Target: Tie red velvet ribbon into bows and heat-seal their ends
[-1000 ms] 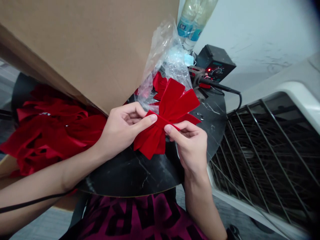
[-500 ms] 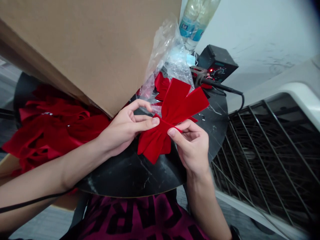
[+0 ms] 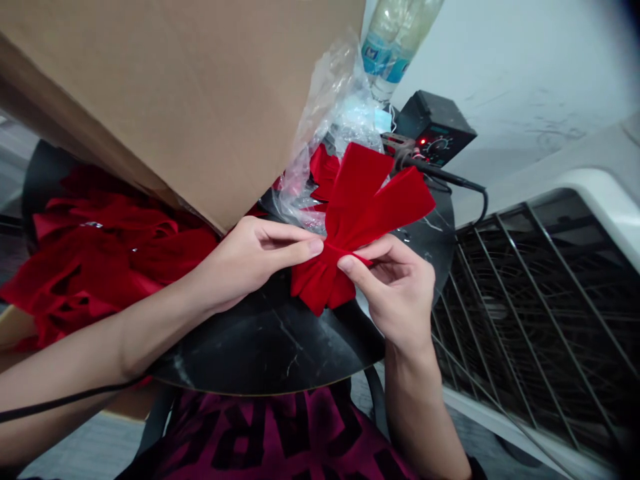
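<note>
A red velvet bow [image 3: 363, 213] is gathered at its middle above a round black table [image 3: 270, 347]. My left hand [image 3: 250, 260] pinches the bow's pleated centre from the left with thumb and fingers closed. My right hand [image 3: 395, 287] pinches the same centre from the right. The upper loops fan out toward the back right; the lower loops hang below my fingers.
A big cardboard box [image 3: 165, 87] overhangs the table at the upper left. A heap of red velvet pieces [image 3: 95, 247] lies at left. A clear plastic bag [image 3: 335, 120], two water bottles [image 3: 390, 40], a black control unit [image 3: 435, 127] with a cabled tool stand behind. A wire grille [image 3: 540, 313] is at right.
Both hands have shifted the bow a little to the right and pinched its centre tighter; the upper loops now spread wider and reach higher.
</note>
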Demonstrator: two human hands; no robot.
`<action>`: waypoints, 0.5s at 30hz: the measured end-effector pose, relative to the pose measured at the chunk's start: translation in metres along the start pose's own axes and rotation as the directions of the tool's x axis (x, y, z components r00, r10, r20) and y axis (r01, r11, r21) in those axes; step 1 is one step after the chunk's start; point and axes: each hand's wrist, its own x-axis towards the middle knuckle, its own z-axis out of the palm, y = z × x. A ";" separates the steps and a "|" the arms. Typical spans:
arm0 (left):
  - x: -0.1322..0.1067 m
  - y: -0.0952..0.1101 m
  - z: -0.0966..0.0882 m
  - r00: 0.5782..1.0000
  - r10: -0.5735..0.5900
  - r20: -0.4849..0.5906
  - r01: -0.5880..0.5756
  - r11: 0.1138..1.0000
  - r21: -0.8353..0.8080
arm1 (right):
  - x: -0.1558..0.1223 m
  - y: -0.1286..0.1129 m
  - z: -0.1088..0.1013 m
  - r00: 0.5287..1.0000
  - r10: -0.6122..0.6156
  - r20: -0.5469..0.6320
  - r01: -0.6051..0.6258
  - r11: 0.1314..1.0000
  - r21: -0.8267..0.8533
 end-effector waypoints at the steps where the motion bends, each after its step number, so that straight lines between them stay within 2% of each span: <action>1: -0.001 0.001 0.001 1.000 -0.007 -0.019 0.007 0.999 0.032 | 0.000 -0.001 0.000 1.000 -0.014 0.002 0.014 1.000 -0.020; 5: -0.003 0.004 0.003 0.995 0.040 -0.091 -0.029 0.993 0.116 | -0.002 -0.004 0.001 0.999 -0.042 0.029 0.043 0.997 -0.070; 7: -0.002 0.004 0.003 0.996 0.061 -0.063 -0.055 0.994 0.090 | -0.004 -0.008 0.002 0.999 -0.043 0.033 0.047 0.994 -0.102; 10: 0.000 0.003 0.001 0.999 0.036 0.032 -0.036 0.999 0.019 | -0.009 -0.013 0.003 0.997 -0.068 0.033 0.073 0.981 -0.182; 12: 0.001 0.002 -0.001 0.996 0.077 0.038 -0.079 0.995 0.067 | -0.011 -0.013 0.000 0.986 -0.165 0.005 0.160 0.944 -0.288; 13: 0.002 0.002 -0.002 0.992 0.127 0.008 -0.127 0.985 0.116 | -0.011 -0.013 -0.003 0.970 -0.244 -0.002 0.227 0.907 -0.355; 15: 0.002 0.004 -0.004 0.977 0.199 -0.077 -0.183 0.967 0.178 | -0.011 -0.010 -0.012 0.926 -0.372 0.063 0.357 0.810 -0.464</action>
